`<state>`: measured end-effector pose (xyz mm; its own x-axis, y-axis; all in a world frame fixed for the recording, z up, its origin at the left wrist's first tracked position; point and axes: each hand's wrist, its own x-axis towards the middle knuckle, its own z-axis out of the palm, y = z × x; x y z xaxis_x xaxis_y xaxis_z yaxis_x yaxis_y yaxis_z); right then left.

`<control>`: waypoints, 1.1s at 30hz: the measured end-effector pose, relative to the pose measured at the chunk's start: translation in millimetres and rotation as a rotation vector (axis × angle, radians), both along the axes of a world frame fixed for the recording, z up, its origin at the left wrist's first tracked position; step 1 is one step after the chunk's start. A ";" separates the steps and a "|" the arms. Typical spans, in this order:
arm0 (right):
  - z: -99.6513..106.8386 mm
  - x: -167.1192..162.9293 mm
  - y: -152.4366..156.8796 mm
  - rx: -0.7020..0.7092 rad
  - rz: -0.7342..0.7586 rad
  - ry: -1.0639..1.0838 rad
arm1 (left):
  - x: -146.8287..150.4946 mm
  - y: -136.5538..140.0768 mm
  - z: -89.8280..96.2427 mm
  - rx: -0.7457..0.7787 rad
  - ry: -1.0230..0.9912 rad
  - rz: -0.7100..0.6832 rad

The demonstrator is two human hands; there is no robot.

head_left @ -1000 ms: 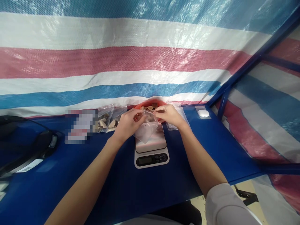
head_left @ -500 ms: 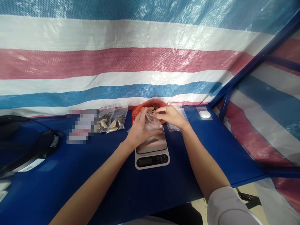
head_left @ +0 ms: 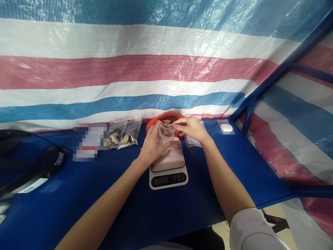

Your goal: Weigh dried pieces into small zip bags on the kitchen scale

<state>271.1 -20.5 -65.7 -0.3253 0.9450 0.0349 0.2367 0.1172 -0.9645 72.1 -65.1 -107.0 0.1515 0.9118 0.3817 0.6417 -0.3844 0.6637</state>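
My left hand (head_left: pixel 153 143) is curled around a clear plastic bag (head_left: pixel 166 133) whose mouth gapes in a round opening. The bag is held over the far part of a white kitchen scale (head_left: pixel 168 175) with a metal plate. My right hand (head_left: pixel 191 129) has thumb and forefinger pinched at the far right of the bag's mouth; what lies between the fingertips is too small to make out. Just behind both hands, an open red plastic bag (head_left: pixel 152 124) holds brown dried slices (head_left: pixel 168 121). The scale's display looks dark.
Two filled zip bags (head_left: pixel 128 137) of pale dried pieces lie left of the red bag, beside a blurred-out packet (head_left: pixel 90 142). More clear bags (head_left: pixel 194 141) lie under my right hand. A white oval object (head_left: pixel 226 127) rests at right, a black headset-like object (head_left: pixel 49 163) at left.
The clear bag's mouth has gone from flattened to a round opening. My right fingertips have shifted slightly right, away from my left hand. The scale stays in place.
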 end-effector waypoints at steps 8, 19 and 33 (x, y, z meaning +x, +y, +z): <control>19.4 -5.5 -15.1 0.257 0.111 -0.082 | 1.4 1.1 -1.0 -0.026 0.080 -0.075; 16.3 -19.0 -16.4 0.273 0.270 -0.307 | -3.1 5.8 2.5 0.003 0.099 -0.104; 8.6 -15.7 -10.6 0.109 0.263 0.075 | -6.4 -0.6 12.3 -0.038 0.049 -0.146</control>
